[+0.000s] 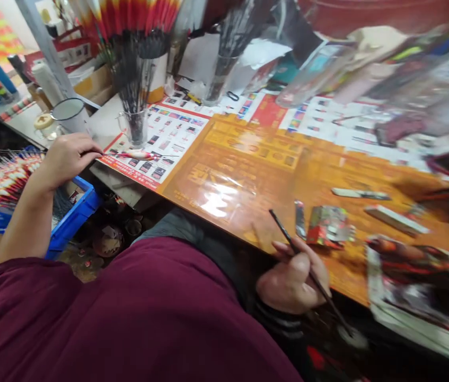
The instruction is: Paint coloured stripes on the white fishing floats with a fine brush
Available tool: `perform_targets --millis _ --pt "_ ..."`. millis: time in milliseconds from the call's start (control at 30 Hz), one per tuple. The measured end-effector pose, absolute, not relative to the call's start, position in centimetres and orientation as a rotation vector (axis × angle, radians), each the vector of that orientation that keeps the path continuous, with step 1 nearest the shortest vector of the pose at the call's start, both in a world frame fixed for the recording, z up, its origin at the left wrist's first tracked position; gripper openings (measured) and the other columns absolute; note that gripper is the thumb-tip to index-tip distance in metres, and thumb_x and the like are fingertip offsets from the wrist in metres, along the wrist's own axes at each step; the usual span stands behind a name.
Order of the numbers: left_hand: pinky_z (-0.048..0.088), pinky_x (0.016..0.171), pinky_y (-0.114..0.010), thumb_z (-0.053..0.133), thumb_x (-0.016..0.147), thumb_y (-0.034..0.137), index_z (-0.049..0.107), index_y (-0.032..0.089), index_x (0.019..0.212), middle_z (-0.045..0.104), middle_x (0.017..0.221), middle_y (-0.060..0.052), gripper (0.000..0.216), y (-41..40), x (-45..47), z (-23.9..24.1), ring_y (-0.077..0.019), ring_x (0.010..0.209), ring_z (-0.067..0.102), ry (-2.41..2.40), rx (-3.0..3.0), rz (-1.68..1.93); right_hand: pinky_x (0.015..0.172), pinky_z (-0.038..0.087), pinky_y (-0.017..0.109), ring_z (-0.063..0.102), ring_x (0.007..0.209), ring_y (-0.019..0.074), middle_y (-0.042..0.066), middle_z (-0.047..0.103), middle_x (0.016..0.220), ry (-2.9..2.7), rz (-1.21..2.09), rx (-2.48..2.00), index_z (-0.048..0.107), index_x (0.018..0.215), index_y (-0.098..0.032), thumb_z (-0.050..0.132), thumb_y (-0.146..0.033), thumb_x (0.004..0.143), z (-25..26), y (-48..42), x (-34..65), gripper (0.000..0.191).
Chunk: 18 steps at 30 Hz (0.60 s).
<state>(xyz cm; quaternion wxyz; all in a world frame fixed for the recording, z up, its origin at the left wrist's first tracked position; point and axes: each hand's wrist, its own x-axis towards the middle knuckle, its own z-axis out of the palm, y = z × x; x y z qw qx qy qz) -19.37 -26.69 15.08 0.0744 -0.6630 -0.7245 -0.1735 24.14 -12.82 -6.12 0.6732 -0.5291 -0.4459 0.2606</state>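
While the left grip (67,162) pinches a fishing float (139,155) over the printed chart (164,132), the right grip (293,281) holds a paintbrush (283,233) well apart from it.

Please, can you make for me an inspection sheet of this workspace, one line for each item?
Surface: glossy orange printed sheet on the bench, printed paper chart beside it.
Things: painted fishing float with thin stem; dark thin stick.
Clutter: crumpled red-and-silver packet; glass jar of dark sticks.
Hands: left hand holds the float; right hand holds the stick.
Cables: nothing seen.
Surroundings: blue crate with painted floats, below the bench.
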Motion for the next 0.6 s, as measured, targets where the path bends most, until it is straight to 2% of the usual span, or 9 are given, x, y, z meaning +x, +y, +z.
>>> perform_targets --millis 100,200,367,600 --pt "0.056 0.097 -0.042 0.06 0.095 0.04 0.08 0.028 0.092 0.08 0.1 -0.005 0.023 -22.1 -17.2 12.1 -0.0263 0.097 0.073 -2.174 -2.077 -0.627 0.068 0.064 0.037 0.078 0.072 0.0239 0.008 0.078 0.081 -1.049 0.626 -1.128 0.081 0.101 -0.014 0.06 -0.039 0.091 -6.8 -12.7 24.7 0.034" --pt "0.057 0.097 -0.042 0.061 0.094 0.036 0.08 0.028 0.093 0.081 0.1 -0.004 0.02 -17.6 -15.5 9.4 -0.025 0.096 0.073 -2.139 -2.15 -0.723 0.069 0.063 0.031 0.078 0.076 0.0205 0.008 0.079 0.088 -1.071 0.661 -1.094 0.079 0.106 -0.014 0.059 -0.038 0.098 -7.4 -12.6 25.0 0.033" --pt "0.057 0.089 -0.037 0.063 0.093 0.029 0.081 0.025 0.093 0.081 0.096 -0.006 0.019 -10.9 -12.4 4.5 -0.0224 0.09 0.073 -2.1 -2.351 -0.821 0.072 0.066 0.031 0.08 0.079 0.0185 0.005 0.079 0.095 -1.108 0.673 -1.066 0.078 0.108 -0.017 0.059 -0.042 0.101 -7.6 -12.4 24.9 0.033" --pt "0.056 0.091 -0.04 0.065 0.093 0.031 0.082 0.025 0.094 0.079 0.1 -0.006 0.018 -5.8 -8.9 -0.6 -0.0253 0.095 0.071 -2.117 -2.425 -0.779 0.072 0.066 0.032 0.078 0.08 0.0172 0.003 0.078 0.091 -1.162 0.684 -1.041 0.08 0.112 -0.021 0.057 -0.039 0.104 -7.5 -12.4 25.2 0.03"
